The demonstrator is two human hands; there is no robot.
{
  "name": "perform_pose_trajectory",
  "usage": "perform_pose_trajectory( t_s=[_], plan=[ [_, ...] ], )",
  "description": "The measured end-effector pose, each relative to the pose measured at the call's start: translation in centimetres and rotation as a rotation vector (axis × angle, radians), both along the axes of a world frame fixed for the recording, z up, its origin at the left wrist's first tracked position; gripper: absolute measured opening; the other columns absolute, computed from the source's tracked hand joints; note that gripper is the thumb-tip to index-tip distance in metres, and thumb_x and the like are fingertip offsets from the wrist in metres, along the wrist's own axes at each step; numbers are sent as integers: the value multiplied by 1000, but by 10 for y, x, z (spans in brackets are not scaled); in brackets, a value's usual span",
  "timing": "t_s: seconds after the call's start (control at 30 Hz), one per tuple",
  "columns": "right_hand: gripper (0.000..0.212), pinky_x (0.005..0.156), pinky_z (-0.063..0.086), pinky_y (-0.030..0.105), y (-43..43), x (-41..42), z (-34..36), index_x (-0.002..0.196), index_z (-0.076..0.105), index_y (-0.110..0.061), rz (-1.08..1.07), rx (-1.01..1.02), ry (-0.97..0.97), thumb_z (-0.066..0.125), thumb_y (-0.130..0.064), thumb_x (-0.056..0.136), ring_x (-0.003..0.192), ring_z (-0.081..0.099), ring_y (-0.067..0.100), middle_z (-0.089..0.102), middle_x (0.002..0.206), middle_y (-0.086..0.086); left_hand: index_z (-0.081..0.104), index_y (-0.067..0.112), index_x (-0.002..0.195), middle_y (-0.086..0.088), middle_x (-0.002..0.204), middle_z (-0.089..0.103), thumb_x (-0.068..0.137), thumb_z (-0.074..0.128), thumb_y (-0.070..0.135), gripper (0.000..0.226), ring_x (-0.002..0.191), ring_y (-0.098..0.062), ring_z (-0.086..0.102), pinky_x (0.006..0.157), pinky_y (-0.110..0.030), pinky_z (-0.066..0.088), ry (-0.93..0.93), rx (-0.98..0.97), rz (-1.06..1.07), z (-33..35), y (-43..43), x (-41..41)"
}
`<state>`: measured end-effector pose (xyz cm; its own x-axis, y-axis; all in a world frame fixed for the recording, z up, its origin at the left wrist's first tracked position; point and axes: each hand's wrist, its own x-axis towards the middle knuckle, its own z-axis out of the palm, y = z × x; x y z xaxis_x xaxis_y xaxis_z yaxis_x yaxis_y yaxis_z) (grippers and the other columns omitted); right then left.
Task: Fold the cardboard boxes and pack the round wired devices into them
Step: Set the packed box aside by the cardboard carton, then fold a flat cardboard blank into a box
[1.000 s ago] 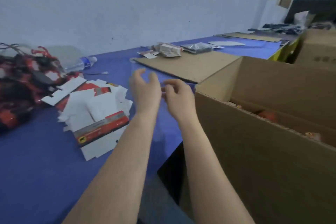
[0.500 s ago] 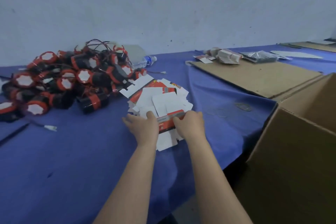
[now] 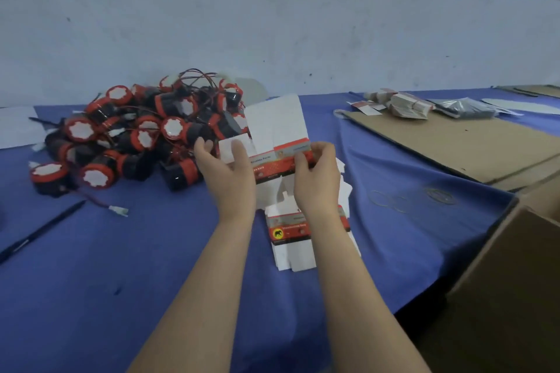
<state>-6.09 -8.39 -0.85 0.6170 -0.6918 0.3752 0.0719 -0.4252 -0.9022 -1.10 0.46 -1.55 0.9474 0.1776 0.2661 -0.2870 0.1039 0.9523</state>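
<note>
Head view, frame centre, left hand [image 3: 225, 172] and right hand [image 3: 316, 182] pinching an unfolded cardboard box [image 3: 274, 127], fingers curled on it, stack of flat boxes [image 3: 291, 233] beneath, round wired devices [image 3: 136, 133] piled centre left on blue tabletop [image 3: 91, 266].

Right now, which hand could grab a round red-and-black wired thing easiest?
Probably left. The left hand is right beside the pile of round red-and-black wired devices; the right hand pinches the flat white-and-red cardboard box farther away.

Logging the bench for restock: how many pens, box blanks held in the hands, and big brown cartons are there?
1 pen
1 box blank, held by left hand and right hand
1 big brown carton
Total: 3
</note>
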Motion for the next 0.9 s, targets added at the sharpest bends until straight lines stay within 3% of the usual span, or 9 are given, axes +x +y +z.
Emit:
perform_pose_trajectory(
  t_s=[0.1, 0.23, 0.37, 0.47, 0.57, 0.63, 0.7, 0.9],
  plan=[
    [11, 55, 37, 3, 24, 35, 2, 107, 46, -18, 102, 48, -83, 47, -13, 98, 71, 52, 0, 54, 83, -11, 44, 11, 136, 0, 117, 59, 97, 53, 29, 44, 107, -17, 58, 83, -22, 46, -23, 88, 33, 3, 35, 28],
    [26, 64, 34, 7, 70, 80, -7, 123, 54, -17, 295, -65, -31, 41, -17, 100, 84, 51, 4, 59, 102, -8, 41, 14, 139, -2, 130, 58, 96, 55, 28, 47, 117, -18, 55, 99, -32, 45, -58, 144, 101, -5, 85, 56],
    [43, 73, 36, -2, 114, 105, -29, 142, 38, -26, 480, -57, -46, 42, -35, 100, 91, 52, -17, 53, 124, -14, 35, 16, 141, -1, 134, 53, 95, 56, 31, 52, 120, -17, 52, 98, -31, 45, -48, 120, 167, -22, 125, 70],
    [58, 89, 42, 7, 132, 109, -58, 145, 28, -38, 588, -3, 8, 47, -53, 92, 117, 52, -1, 52, 133, -16, 31, 22, 142, 4, 136, 49, 96, 53, 34, 53, 119, -11, 52, 88, -18, 47, -48, 105, 167, -41, 146, 73],
    [81, 99, 41, 15, 137, 110, -74, 148, 26, -32, 686, 20, 29, 50, -67, 78, 127, 46, 1, 49, 138, -17, 31, 31, 138, 9, 132, 50, 98, 43, 39, 43, 115, -4, 54, 93, -24, 48, -79, 82, 171, -52, 156, 75],
    [80, 92, 43, 11, 136, 111, -75, 146, 30, -28, 697, 26, 0, 55, -65, 80, 121, 48, -7, 52, 135, -18, 30, 36, 134, 14, 130, 48, 100, 38, 39, 35, 115, 0, 52, 96, -27, 46, -80, 61, 176, -53, 154, 75],
    [71, 82, 42, 3, 137, 112, -74, 142, 36, -27, 675, 4, -37, 62, -57, 83, 112, 50, -14, 55, 126, -23, 29, 30, 140, 6, 138, 45, 101, 37, 36, 40, 124, -9, 48, 104, -36, 43, -81, 82, 206, -53, 152, 75],
    [60, 78, 42, 2, 138, 108, -76, 132, 40, -25, 632, 26, -76, 63, -50, 82, 104, 53, -15, 57, 113, -28, 32, 16, 137, -3, 135, 49, 97, 52, 30, 47, 122, -18, 51, 102, -42, 45, -75, 95, 246, -55, 150, 73]
  ],
)
